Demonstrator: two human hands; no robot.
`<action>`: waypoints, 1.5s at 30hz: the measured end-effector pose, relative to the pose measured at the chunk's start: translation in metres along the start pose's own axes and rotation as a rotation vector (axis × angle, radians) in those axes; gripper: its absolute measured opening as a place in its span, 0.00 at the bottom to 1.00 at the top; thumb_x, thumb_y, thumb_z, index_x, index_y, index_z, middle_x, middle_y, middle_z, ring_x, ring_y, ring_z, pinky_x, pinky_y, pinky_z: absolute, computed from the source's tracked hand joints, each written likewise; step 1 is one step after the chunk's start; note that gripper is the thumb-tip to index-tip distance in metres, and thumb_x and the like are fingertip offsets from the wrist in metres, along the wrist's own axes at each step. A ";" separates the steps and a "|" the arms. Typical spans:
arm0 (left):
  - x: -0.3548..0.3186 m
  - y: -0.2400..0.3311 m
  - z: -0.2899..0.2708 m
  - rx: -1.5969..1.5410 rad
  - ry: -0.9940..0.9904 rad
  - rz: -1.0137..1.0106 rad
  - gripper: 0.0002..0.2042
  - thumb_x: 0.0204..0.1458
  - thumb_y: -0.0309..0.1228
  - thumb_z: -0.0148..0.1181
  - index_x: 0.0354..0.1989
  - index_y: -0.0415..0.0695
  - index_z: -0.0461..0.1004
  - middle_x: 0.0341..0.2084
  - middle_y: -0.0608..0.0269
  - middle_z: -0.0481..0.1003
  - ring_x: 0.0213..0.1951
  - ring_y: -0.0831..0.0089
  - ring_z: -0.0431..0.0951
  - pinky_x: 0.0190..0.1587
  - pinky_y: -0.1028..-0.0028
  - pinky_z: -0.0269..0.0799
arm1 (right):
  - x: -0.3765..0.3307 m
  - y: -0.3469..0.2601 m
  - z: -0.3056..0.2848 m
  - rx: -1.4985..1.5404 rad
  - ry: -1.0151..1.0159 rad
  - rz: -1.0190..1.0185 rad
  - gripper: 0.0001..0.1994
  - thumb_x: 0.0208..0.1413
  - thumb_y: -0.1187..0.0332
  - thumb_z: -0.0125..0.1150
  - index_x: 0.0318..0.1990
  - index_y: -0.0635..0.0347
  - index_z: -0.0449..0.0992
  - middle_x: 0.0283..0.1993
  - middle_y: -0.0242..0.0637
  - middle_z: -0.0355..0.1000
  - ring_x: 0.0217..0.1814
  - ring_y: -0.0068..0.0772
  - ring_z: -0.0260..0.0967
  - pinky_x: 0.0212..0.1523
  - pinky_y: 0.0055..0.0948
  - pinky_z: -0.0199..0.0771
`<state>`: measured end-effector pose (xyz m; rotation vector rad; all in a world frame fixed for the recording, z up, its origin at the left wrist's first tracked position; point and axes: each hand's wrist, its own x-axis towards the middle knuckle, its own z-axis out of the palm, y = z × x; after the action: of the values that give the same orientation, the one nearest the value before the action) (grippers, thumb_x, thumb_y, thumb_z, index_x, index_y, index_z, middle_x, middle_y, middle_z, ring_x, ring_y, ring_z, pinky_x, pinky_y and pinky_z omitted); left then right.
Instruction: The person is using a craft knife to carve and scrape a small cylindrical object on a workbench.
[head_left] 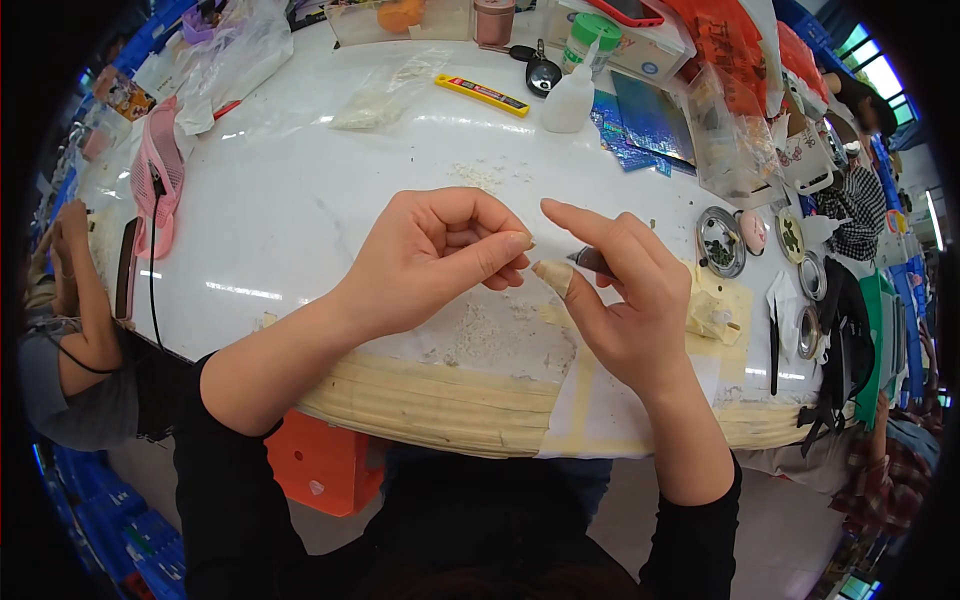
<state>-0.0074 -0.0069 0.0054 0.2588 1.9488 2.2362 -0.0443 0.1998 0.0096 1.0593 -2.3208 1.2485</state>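
Over the near middle of the white table point(300, 215), my left hand point(425, 250) is closed, thumb and forefinger pinched together. Whatever is between those fingertips is too small to make out. My right hand point(640, 295) faces it, a short gap apart, with the forefinger stretched out and beige tape wrapped round the thumb tip. A dark grey tool with a pointed tip point(592, 262) is held in that hand, its point toward my left fingertips; most of it is hidden by the fingers. Small white grains point(480, 178) are scattered beyond the hands.
A yellow box cutter point(482, 95), a white squeeze bottle point(570, 100) and keys point(541, 72) lie or stand at the back. Shiny blue sheets point(652, 115) and metal dishes point(720, 242) are on the right. A pink fan-like device point(158, 180) is at left; another person's arm point(85, 290) shows beyond.
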 end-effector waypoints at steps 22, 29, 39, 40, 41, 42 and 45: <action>0.000 0.004 -0.003 -0.118 0.106 -0.113 0.06 0.59 0.31 0.58 0.35 0.40 0.75 0.28 0.61 0.79 0.29 0.76 0.81 0.34 0.80 0.77 | -0.004 0.005 0.001 -0.128 -0.001 -0.124 0.16 0.32 0.78 0.66 0.35 0.54 0.80 0.22 0.29 0.65 0.19 0.28 0.64 0.19 0.27 0.63; 0.000 0.003 0.000 -0.097 0.059 -0.128 0.06 0.58 0.29 0.58 0.34 0.39 0.75 0.27 0.59 0.79 0.29 0.75 0.81 0.33 0.79 0.77 | -0.004 0.003 -0.001 -0.083 -0.078 -0.102 0.15 0.34 0.78 0.66 0.35 0.54 0.79 0.23 0.29 0.66 0.19 0.26 0.65 0.19 0.25 0.64; -0.003 0.001 0.003 -0.033 0.051 -0.018 0.05 0.59 0.26 0.58 0.36 0.37 0.75 0.30 0.61 0.79 0.32 0.77 0.80 0.35 0.78 0.78 | -0.004 0.005 0.003 -0.211 -0.069 -0.024 0.12 0.43 0.66 0.70 0.32 0.56 0.71 0.24 0.32 0.68 0.21 0.32 0.67 0.20 0.29 0.64; -0.003 0.001 0.003 -0.021 0.045 0.014 0.05 0.59 0.26 0.58 0.36 0.36 0.75 0.30 0.61 0.78 0.33 0.77 0.80 0.35 0.78 0.78 | -0.005 0.009 0.004 -0.237 -0.072 -0.044 0.13 0.43 0.65 0.70 0.32 0.56 0.71 0.23 0.32 0.68 0.21 0.33 0.68 0.20 0.29 0.64; -0.004 0.002 0.004 -0.018 0.040 0.007 0.05 0.59 0.25 0.58 0.37 0.36 0.75 0.30 0.61 0.78 0.33 0.78 0.80 0.36 0.78 0.78 | -0.006 0.008 0.004 -0.247 -0.082 -0.032 0.13 0.43 0.65 0.69 0.31 0.56 0.70 0.23 0.32 0.68 0.21 0.33 0.68 0.20 0.29 0.64; -0.004 0.003 0.004 -0.015 0.035 0.001 0.04 0.59 0.25 0.58 0.37 0.36 0.75 0.31 0.61 0.78 0.33 0.78 0.80 0.36 0.79 0.79 | -0.006 0.006 0.002 -0.257 -0.091 -0.020 0.12 0.44 0.65 0.69 0.31 0.56 0.70 0.23 0.32 0.68 0.21 0.33 0.67 0.20 0.30 0.64; -0.005 0.001 0.004 -0.002 0.024 0.025 0.04 0.59 0.24 0.58 0.38 0.35 0.75 0.31 0.61 0.78 0.34 0.78 0.80 0.37 0.79 0.79 | -0.006 0.007 0.003 -0.273 -0.094 -0.019 0.12 0.44 0.64 0.69 0.29 0.56 0.70 0.22 0.32 0.67 0.21 0.34 0.67 0.19 0.30 0.63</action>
<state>-0.0017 -0.0042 0.0071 0.2584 1.9654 2.2671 -0.0446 0.2026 0.0002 1.0613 -2.4559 0.8585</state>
